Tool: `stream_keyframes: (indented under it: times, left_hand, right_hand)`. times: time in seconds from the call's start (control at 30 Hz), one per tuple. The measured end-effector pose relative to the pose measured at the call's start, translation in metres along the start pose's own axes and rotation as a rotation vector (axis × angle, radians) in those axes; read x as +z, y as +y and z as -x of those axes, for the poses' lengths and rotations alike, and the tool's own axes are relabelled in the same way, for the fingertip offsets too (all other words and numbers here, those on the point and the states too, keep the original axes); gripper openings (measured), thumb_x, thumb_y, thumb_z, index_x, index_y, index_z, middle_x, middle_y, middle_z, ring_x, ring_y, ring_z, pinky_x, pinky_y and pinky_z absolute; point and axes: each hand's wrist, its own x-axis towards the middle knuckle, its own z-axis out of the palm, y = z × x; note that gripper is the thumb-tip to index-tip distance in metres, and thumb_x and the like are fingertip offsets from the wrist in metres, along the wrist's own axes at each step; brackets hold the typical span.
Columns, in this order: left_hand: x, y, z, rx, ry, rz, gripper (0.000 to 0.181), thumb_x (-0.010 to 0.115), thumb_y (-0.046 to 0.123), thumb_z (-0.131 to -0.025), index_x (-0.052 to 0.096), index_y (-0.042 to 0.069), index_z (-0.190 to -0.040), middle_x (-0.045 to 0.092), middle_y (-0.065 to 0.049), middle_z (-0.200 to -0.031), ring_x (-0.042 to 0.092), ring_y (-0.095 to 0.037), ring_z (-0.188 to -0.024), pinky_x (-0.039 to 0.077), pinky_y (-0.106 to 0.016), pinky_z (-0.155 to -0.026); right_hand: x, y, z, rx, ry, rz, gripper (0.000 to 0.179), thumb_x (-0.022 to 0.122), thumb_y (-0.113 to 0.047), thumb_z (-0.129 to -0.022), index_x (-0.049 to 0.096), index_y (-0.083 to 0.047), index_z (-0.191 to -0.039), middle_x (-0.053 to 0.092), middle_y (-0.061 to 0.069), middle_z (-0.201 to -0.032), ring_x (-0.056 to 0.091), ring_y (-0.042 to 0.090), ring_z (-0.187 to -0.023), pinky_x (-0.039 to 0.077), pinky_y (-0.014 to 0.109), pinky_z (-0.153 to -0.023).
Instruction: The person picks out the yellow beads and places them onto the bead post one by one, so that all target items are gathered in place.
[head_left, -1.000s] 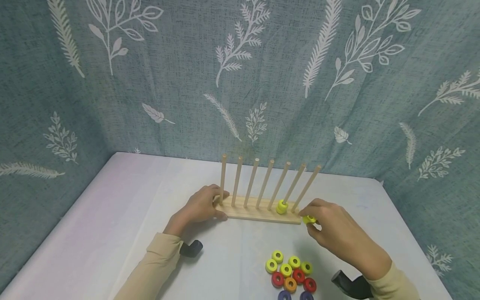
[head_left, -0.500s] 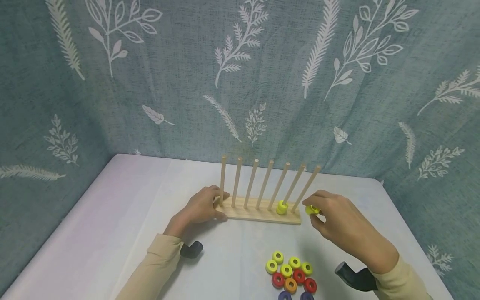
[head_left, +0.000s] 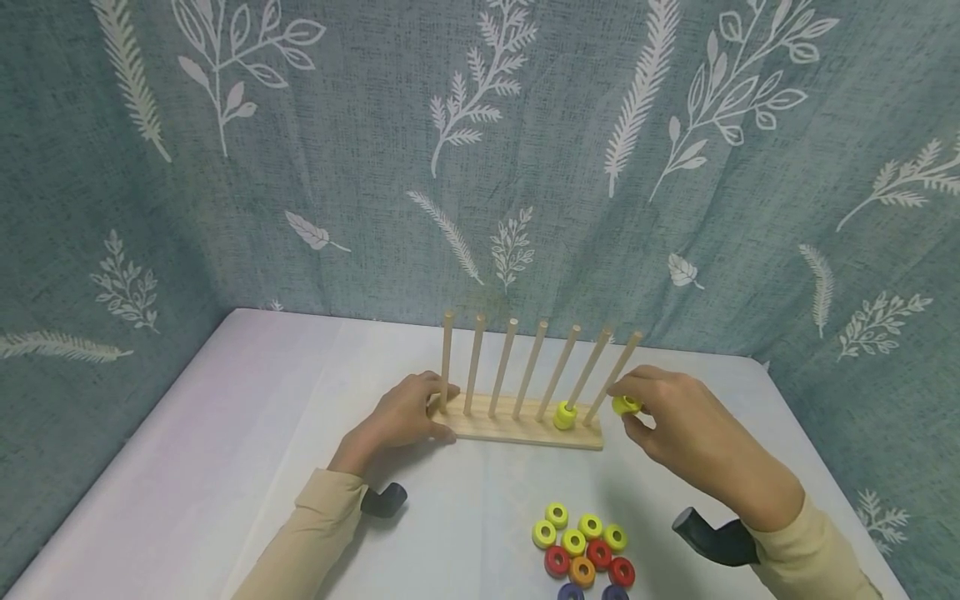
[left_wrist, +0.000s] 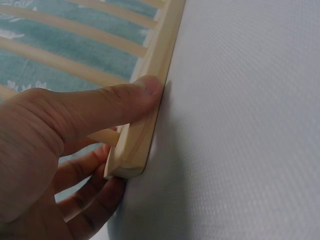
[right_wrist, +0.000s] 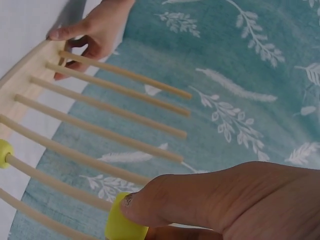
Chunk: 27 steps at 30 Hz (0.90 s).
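A wooden base (head_left: 517, 432) with several upright pegs stands on the table. At its left end, my left hand (head_left: 403, 408) grips the wood, its thumb on the front edge in the left wrist view. Yellow beads (head_left: 565, 416) sit at the foot of the second peg from the right, seemingly stacked. Between thumb and fingers, my right hand (head_left: 693, 429) pinches a yellow bead (head_left: 626, 405) just right of the rightmost peg. From the right wrist, that held bead (right_wrist: 120, 220) appears beside the pegs, partly covered by my thumb.
Loose beads lie in front of the base: several yellow beads (head_left: 573, 542), red beads (head_left: 557, 561), an orange bead (head_left: 582, 572) and purple beads (head_left: 571, 592) cut off by the lower frame edge. A leaf-patterned curtain (head_left: 480, 208) hangs behind the white table (head_left: 225, 467).
My right hand has risen and moved slightly right with the yellow bead, from near the base's right end to higher beside the rightmost peg. The left hand stays put.
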Motion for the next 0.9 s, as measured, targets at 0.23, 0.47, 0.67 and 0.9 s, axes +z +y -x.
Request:
stream_keyframes:
  times: [0.23, 0.47, 0.67, 0.9]
  left_hand:
    - [0.001, -0.001, 0.0, 0.028, 0.004, -0.022, 0.067, 0.094, 0.027, -0.065, 0.07, 0.013, -0.126, 0.064, -0.002, -0.121, 0.057, -0.027, -0.112, 0.047, -0.044, -0.092]
    - [-0.003, 0.002, 0.001, 0.036, 0.006, -0.026, 0.064, 0.094, 0.026, -0.065, 0.071, 0.013, -0.124, 0.064, -0.004, -0.121, 0.058, -0.029, -0.113, 0.047, -0.045, -0.094]
    - [-0.002, 0.003, 0.0, 0.051, 0.006, -0.021, 0.064, 0.094, 0.026, -0.066, 0.071, 0.013, -0.124, 0.064, -0.004, -0.12, 0.058, -0.028, -0.112, 0.047, -0.045, -0.092]
    - [-0.004, 0.002, 0.0, 0.042, 0.005, -0.016, 0.065, 0.095, 0.025, -0.065, 0.071, 0.011, -0.124, 0.065, -0.003, -0.118, 0.058, -0.026, -0.108, 0.047, -0.044, -0.089]
  right_hand:
    - [-0.008, 0.004, -0.006, 0.018, 0.008, -0.032, 0.033, 0.079, 0.013, -0.072, 0.075, -0.003, -0.1, 0.071, 0.005, -0.094, 0.069, 0.021, -0.083, 0.058, 0.038, -0.069]
    - [-0.015, 0.006, -0.014, 0.024, 0.012, -0.069, 0.035, 0.078, 0.015, -0.072, 0.074, 0.0, -0.103, 0.072, 0.013, -0.101, 0.07, 0.034, -0.095, 0.059, 0.039, -0.07]
    - [-0.02, 0.007, -0.018, 0.014, 0.024, -0.072, 0.034, 0.077, 0.015, -0.074, 0.074, 0.001, -0.104, 0.072, 0.013, -0.101, 0.069, 0.037, -0.099, 0.059, 0.041, -0.071]
    - [-0.026, 0.008, -0.022, -0.005, 0.035, -0.065, 0.033, 0.076, 0.014, -0.076, 0.073, 0.001, -0.107, 0.071, 0.015, -0.105, 0.071, 0.03, -0.088, 0.058, 0.041, -0.072]
